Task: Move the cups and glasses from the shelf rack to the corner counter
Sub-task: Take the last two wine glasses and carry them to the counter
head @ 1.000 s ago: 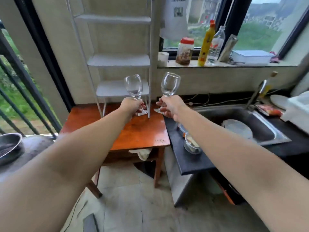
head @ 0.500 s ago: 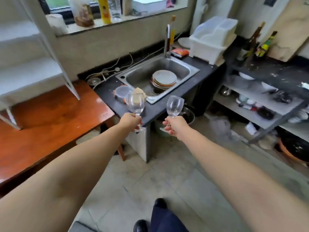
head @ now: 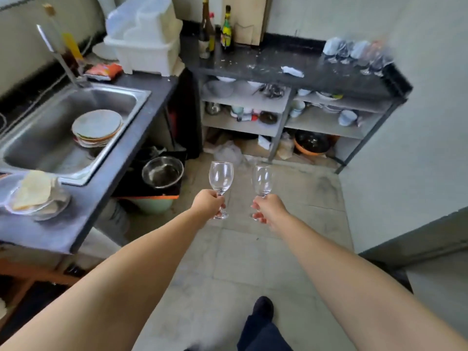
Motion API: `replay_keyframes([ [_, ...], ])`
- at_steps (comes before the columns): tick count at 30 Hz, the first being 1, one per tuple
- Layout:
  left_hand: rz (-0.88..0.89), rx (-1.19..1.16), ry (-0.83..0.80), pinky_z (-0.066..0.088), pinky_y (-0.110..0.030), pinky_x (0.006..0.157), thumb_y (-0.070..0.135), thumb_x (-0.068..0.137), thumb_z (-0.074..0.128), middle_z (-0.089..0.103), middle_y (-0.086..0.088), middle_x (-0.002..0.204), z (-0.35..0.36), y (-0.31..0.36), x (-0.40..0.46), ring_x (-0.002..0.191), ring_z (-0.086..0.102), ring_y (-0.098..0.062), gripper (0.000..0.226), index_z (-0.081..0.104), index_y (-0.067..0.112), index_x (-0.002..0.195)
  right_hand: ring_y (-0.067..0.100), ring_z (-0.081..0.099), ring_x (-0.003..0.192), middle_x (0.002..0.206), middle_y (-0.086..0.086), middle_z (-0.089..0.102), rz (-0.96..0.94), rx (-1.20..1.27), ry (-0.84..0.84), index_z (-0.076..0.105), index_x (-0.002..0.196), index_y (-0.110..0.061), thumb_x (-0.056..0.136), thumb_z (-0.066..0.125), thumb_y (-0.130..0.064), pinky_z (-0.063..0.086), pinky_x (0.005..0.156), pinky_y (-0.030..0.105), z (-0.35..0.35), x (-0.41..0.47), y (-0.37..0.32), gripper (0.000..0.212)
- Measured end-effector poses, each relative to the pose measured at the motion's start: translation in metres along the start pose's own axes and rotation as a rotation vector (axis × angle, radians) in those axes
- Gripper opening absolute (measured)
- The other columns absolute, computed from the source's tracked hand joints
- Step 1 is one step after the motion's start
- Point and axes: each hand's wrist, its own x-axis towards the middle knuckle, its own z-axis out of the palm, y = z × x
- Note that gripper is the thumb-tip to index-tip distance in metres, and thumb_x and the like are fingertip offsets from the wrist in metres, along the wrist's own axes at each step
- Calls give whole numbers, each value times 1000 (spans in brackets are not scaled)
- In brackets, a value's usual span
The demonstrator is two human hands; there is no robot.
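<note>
My left hand (head: 207, 204) grips the stem of a clear wine glass (head: 220, 178), held upright over the tiled floor. My right hand (head: 269, 209) grips the stem of a second clear wine glass (head: 263, 181), also upright, a short way to the right of the first. The dark corner counter (head: 268, 65) stands ahead against the far wall. Several cups and glasses (head: 357, 53), blurred, stand at its far right end. The shelf rack is out of view.
A steel sink (head: 38, 133) with stacked plates (head: 97, 127) lies to the left in a dark counter. A white dish rack (head: 144, 39) and bottles (head: 215, 31) stand near the corner. Shelves under the corner counter hold crockery. A metal bowl (head: 162, 172) sits low beside the floor.
The view has swung right, from the shelf rack and wooden table past the sink to the corner counter. Both hands keep their wine glasses throughout, carried along with the turn.
</note>
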Motion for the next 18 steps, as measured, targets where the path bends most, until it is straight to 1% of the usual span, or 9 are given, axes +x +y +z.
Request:
replay_keyframes([
  [1,9,-1,-23,29,-10,27,2,89,45,50,-3,51,15,16,10,19,40,-2,24,59,3,69,3,49,25,73,-2,57,0,10,25,51,84,-13,94,43,-13,31,39,14,-20,10,0,14],
  [4,37,-5,-75,30,-9,28,3,90,46,53,-2,56,60,58,41,21,43,-1,20,58,1,75,3,50,26,72,-3,57,10,33,87,51,80,-11,94,43,-13,32,38,15,-76,37,0,16],
  [7,48,-27,-112,32,-9,29,4,92,46,57,-1,63,113,103,67,22,44,-1,16,58,1,81,7,53,34,73,-3,57,38,46,137,51,85,-11,96,42,-15,34,39,16,-140,66,-2,15],
  [9,58,-21,-126,33,-10,29,5,92,47,58,0,65,140,126,79,22,44,0,16,59,1,82,6,53,32,77,-1,58,52,61,160,52,91,-9,96,42,-14,34,37,15,-173,82,-4,12],
  [11,59,-31,-153,34,-10,29,6,92,48,60,-3,68,168,150,94,23,45,0,16,59,2,81,4,51,27,77,0,58,60,100,194,52,96,-7,97,43,-14,33,33,13,-204,100,-6,11],
  [15,87,-25,-216,36,-14,34,8,91,50,66,-6,80,209,192,133,31,50,-5,25,58,8,68,4,53,28,78,0,58,93,196,226,53,109,-8,97,44,-13,33,33,13,-251,138,-17,16],
  [18,85,-68,-252,37,-16,35,8,91,51,66,-5,79,225,224,163,30,49,-3,24,57,10,68,4,53,27,79,-1,58,111,237,241,53,108,-9,97,43,-13,34,34,13,-274,168,-33,15],
])
